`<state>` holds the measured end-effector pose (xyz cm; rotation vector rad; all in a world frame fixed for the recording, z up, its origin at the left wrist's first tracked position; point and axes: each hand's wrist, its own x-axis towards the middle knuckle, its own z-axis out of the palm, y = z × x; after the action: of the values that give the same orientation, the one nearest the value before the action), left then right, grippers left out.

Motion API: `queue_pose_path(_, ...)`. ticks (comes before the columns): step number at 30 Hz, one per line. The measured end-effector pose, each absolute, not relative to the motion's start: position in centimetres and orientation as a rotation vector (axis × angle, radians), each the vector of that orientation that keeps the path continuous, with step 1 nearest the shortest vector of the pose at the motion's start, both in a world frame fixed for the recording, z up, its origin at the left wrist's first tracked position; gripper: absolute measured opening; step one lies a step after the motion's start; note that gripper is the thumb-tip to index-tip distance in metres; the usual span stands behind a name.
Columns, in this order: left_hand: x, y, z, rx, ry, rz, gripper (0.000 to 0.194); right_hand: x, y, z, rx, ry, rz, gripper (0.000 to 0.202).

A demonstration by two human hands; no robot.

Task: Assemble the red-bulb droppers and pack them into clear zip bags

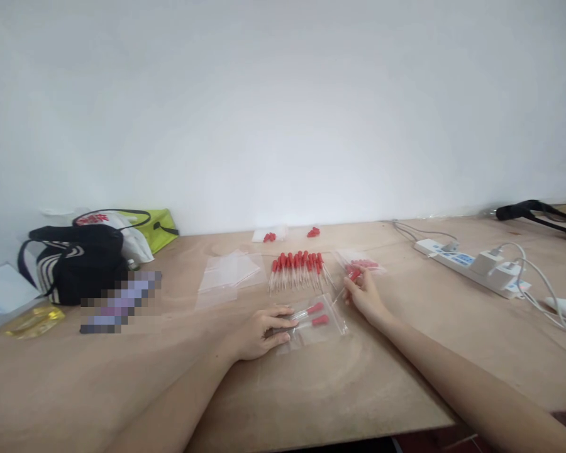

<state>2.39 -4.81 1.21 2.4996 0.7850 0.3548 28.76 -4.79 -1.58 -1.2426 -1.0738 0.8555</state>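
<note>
Pinching dropper (355, 275) in right hand (366, 294), holding bag (309, 340) down towards bench's front edge (349, 431) under loosely spread left hand (260, 333), could snag bag's lip (341, 322) by aiming low.

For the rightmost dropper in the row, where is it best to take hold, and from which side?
I would grip its red bulb, coming from above and the right. The bulb is the thick end, pointing away from the person, while the thin tube points towards the person. Other droppers crowd its left; its right looks freer.
</note>
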Motion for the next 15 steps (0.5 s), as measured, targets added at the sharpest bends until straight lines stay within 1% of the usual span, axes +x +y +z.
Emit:
queue_pose_path(4,2.4,-4.8,1.2,2.498,0.792,0.352,0.032,27.5,-5.3,-1.7,-1.174,-1.037,0.923,0.044)
queue_pose_path(9,2.5,-4.9,1.5,2.475,0.804,0.365,0.033,27.2,-6.3,-1.3,-1.145,-1.019,1.097,0.039)
queue_pose_path(15,2.6,-5.0,1.9,2.488,0.819,0.337,0.039,27.6,-6.8,-0.9,-1.238,-1.265,1.179,0.04)
